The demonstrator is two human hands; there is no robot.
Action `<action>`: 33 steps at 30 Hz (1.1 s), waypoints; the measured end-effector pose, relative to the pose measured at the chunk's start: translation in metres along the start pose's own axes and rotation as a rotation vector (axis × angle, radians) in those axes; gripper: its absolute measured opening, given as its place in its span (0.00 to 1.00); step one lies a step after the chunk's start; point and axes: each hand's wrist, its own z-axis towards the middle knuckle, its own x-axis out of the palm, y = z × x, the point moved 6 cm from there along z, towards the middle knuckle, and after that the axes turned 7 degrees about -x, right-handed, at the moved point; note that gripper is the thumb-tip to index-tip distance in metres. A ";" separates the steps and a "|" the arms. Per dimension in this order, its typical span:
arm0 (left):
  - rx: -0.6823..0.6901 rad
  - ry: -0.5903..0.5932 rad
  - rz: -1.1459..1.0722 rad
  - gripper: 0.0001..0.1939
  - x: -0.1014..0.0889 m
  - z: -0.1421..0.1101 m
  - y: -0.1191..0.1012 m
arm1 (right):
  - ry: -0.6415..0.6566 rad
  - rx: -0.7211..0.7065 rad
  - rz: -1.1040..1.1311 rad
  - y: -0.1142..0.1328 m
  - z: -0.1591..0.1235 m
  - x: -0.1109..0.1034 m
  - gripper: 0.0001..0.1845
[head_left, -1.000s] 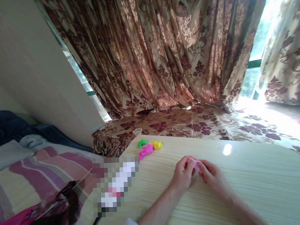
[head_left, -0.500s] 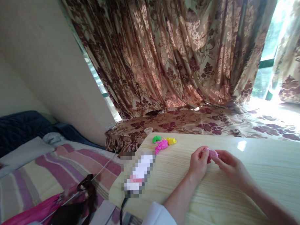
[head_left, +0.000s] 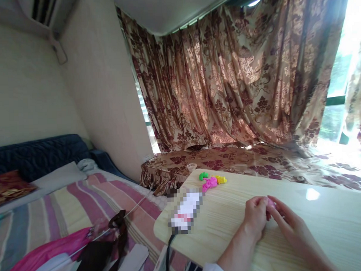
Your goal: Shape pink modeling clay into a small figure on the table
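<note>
A small pink lump of what looks like modelling clay sits between the fingertips of both hands, just above the pale wood-grain table. My left hand pinches it from the left, fingers curled. From the right, my right hand has its thumb and fingers closed on the same lump. The fingers cover most of it. Farther off, near the table's back left corner, lie a green curved piece, a bright magenta lump and a yellow piece, close together.
A pixelated white oblong device with a black cable rests at the table's left edge. Left of the table is a bed with a striped cover. Behind stands a flower-patterned window ledge with a small pale cup and curtains.
The view has tilted up and turned left, so everything sits lower and farther right. Both hands remain on the pink lump, and the fingers now hide more of it.
</note>
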 end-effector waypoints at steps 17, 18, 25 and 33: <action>0.023 0.095 -0.028 0.13 -0.001 -0.010 -0.003 | -0.050 -0.083 0.058 0.033 -0.010 0.000 0.20; 0.024 0.076 -0.040 0.13 -0.002 -0.009 -0.003 | -0.058 -0.048 0.110 0.032 -0.010 0.000 0.22; 0.004 0.071 -0.079 0.19 -0.006 -0.009 -0.005 | -0.126 0.029 0.210 0.024 -0.009 -0.003 0.28; 0.019 0.115 -0.026 0.18 -0.003 -0.014 -0.005 | -0.154 0.028 0.146 0.015 -0.010 -0.006 0.24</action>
